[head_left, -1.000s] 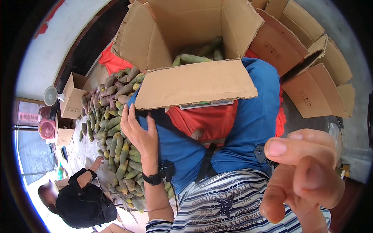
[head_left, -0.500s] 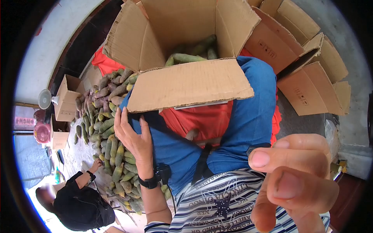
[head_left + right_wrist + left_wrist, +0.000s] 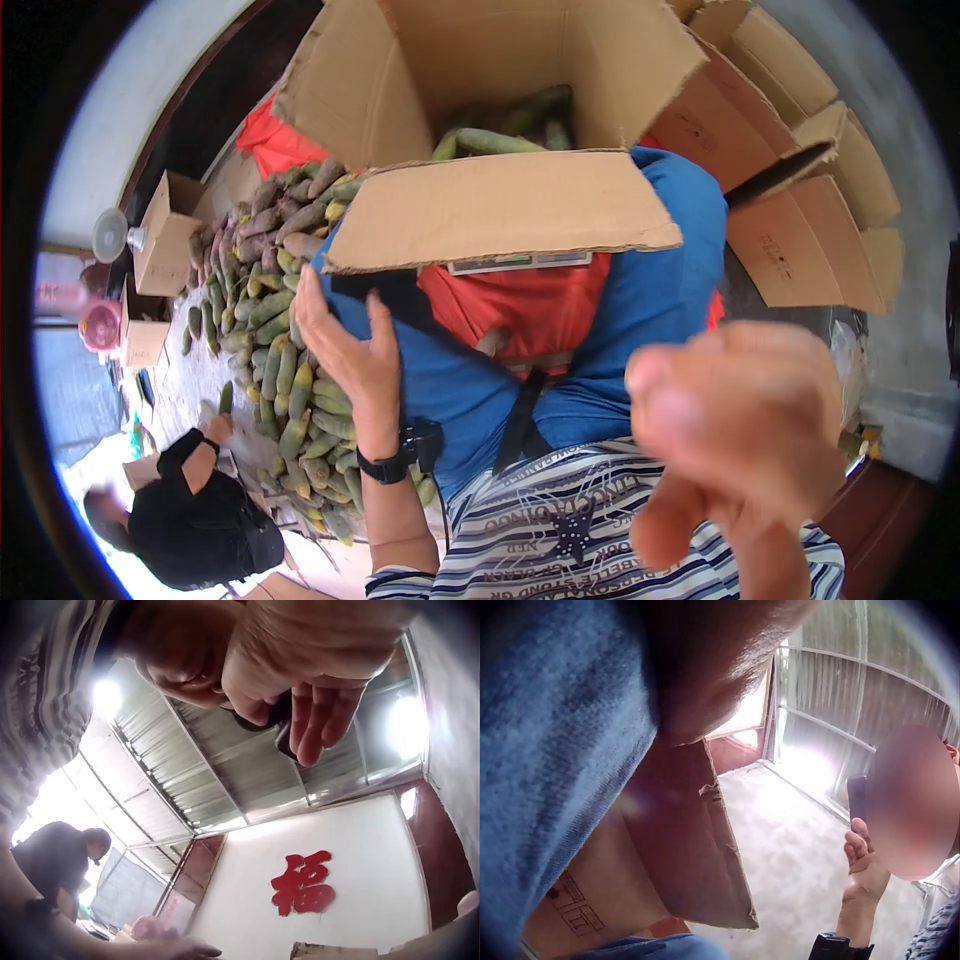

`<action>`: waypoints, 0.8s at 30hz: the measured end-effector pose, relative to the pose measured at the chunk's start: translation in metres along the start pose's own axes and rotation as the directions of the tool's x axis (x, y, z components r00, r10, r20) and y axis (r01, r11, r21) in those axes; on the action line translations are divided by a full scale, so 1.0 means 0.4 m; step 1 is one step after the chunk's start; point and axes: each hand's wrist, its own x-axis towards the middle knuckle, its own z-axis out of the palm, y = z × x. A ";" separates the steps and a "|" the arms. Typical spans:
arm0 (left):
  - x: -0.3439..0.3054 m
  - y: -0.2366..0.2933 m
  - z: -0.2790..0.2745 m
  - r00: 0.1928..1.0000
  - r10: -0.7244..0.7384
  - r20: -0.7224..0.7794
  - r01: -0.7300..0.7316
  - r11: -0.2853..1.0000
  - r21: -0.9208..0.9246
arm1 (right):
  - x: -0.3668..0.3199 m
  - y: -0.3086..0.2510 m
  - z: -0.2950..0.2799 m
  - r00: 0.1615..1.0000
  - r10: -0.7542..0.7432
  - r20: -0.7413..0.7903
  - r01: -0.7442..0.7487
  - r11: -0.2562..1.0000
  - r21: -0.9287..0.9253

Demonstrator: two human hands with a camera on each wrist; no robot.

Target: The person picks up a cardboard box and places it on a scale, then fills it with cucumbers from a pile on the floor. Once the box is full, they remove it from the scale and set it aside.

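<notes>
Fingers of the left hand are straight, thumb spread, holding nothing, right by the near flap's left corner; whether they touch it, can't tell! Right hand, blurred and up close in the head view, has its fingers bent, and a grip on anything can't be made out. Open cardboard box ahead, green vegetables inside! Heaped vegetables to the left, a person in black beside them.

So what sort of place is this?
Probably a produce-packing shed: there's a heap of long green and purplish vegetables, open brown cardboard boxes, one holding more, and a corrugated, metal-looking roof.
</notes>
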 end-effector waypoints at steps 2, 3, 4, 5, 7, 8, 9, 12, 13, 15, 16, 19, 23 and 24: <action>0.003 -0.005 0.007 0.999 0.021 -0.025 -0.022 1.000 -0.020 | 0.014 0.015 0.012 0.936 0.299 0.184 -0.287 0.954 -0.091; 0.006 -0.001 0.006 1.000 0.010 -0.012 -0.011 0.999 -0.030 | 0.003 0.048 0.037 0.964 0.211 0.164 -0.194 0.974 -0.113; 0.007 0.004 0.004 1.000 -0.005 -0.002 0.005 0.999 -0.036 | -0.017 0.083 0.067 0.983 0.117 0.143 -0.098 0.986 -0.131; 0.001 0.004 -0.001 1.000 -0.014 -0.015 0.013 0.997 -0.080 | -0.033 0.086 0.083 0.974 0.125 0.187 -0.095 0.982 -0.163; -0.009 0.008 -0.003 0.998 -0.054 -0.041 0.046 0.983 -0.176 | -0.063 0.102 0.117 0.966 0.103 0.239 -0.067 0.986 -0.151; -0.014 0.011 -0.007 0.995 -0.083 -0.053 0.069 0.970 -0.232 | -0.078 0.106 0.135 0.943 0.116 0.312 -0.076 0.988 -0.137; -0.023 0.008 -0.012 0.990 -0.134 -0.043 0.114 0.945 -0.308 | -0.092 0.109 0.150 0.914 0.130 0.384 -0.086 0.988 -0.131; -0.067 -0.041 -0.027 0.962 -0.270 0.034 0.267 0.912 -0.313 | -0.123 0.122 0.186 0.853 0.165 0.496 -0.125 0.986 -0.113; -0.093 -0.070 -0.023 0.959 -0.281 0.027 0.275 0.912 -0.304 | -0.128 0.124 0.195 0.832 0.194 0.520 -0.143 0.980 -0.137; -0.165 -0.155 -0.009 0.797 -0.524 0.300 0.603 0.656 -0.454 | -0.139 0.127 0.210 0.807 0.238 0.541 -0.179 0.971 -0.161; -0.208 -0.204 -0.002 0.707 -0.578 0.407 0.707 0.571 -0.418 | -0.145 0.127 0.218 0.778 0.293 0.556 -0.220 0.956 -0.195; -0.419 -0.386 0.027 0.657 -0.551 0.514 0.604 0.793 0.078 | -0.152 0.124 0.248 0.753 0.311 0.580 -0.281 0.949 -0.143; -0.551 -0.449 0.007 0.487 -0.708 0.511 0.590 0.698 0.406 | -0.138 0.113 0.295 0.703 0.300 0.645 -0.357 0.933 -0.044; -0.576 -0.469 0.007 0.449 -0.750 0.486 0.568 0.659 0.493 | -0.134 0.111 0.308 0.679 0.287 0.675 -0.376 0.927 -0.016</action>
